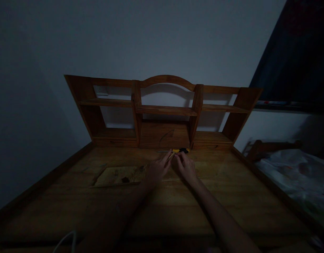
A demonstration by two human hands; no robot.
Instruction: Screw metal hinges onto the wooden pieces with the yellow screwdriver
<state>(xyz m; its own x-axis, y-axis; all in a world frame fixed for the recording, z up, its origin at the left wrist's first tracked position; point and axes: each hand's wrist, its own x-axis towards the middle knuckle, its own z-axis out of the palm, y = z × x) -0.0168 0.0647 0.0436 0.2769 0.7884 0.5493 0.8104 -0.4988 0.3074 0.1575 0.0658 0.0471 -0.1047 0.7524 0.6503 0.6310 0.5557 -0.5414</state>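
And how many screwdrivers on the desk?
1: the yellow-and-black screwdriver, just beyond the left hand and right hand, near the shelf unit, handle to the right. The hands or the dim light could hide another.

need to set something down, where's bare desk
Bare: desktop between right forearm and right rim; also between board and white cord at front left. Crowded: the middle, where left hand, right hand, screwdriver and board bunch up.

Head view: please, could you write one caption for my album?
Left hand and right hand close together over a wooden desk, a yellow-and-black screwdriver just beyond, wooden shelves behind.
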